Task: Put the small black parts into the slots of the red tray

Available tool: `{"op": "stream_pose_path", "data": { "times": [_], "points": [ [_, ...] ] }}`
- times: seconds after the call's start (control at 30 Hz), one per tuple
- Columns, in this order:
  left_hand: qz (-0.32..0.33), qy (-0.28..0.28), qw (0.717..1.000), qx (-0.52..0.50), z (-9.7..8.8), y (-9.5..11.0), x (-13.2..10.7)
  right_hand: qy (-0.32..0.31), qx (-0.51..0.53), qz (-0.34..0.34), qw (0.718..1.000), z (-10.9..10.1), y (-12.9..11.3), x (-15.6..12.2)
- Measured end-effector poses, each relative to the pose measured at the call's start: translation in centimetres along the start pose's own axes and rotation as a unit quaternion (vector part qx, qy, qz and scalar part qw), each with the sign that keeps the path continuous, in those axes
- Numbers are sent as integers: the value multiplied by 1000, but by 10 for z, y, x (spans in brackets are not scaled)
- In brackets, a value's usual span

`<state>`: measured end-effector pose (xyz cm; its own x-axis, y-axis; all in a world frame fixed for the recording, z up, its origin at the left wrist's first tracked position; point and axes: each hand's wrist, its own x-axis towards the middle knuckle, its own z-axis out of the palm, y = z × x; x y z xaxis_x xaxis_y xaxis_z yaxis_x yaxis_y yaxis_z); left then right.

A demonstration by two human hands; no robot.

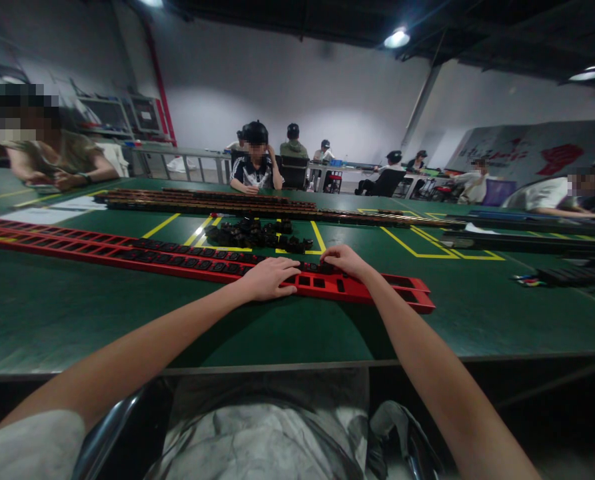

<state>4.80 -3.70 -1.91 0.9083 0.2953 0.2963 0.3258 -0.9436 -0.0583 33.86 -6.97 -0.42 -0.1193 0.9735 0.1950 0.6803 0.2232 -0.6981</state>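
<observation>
Two long red slotted rails (297,291) lie side by side across the table in front of me. Black square inserts (217,267) fill many of their openings, while several openings near the right end have none. My left hand (271,277) rests over the rails with its fingers stretched out, palm down. Just to its right, my right hand (346,260) bends down onto the far rail, its fingertips pinched around a small black insert, partly hidden by the fingers. A loose heap of black parts (257,235) sits beyond the rails.
Long dark strips (207,201) are stacked behind the heap. Yellow tape lines (427,255) mark the green table (197,340). More black strips and a bundle with coloured wire ends (530,281) lie at right. Other people sit around the table and farther back.
</observation>
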Motion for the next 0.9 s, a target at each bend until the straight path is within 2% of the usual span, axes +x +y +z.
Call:
{"op": "stream_pose_path", "data": {
  "times": [0.8,0.9],
  "points": [
    [-1,-2,1000,-4,-1,1,0,51,-13,-1,999,-1,-8,-3],
    [0,1,1000,-2,-1,0,0,68,36,2,997,-3,-14,-3]
  ]
}}
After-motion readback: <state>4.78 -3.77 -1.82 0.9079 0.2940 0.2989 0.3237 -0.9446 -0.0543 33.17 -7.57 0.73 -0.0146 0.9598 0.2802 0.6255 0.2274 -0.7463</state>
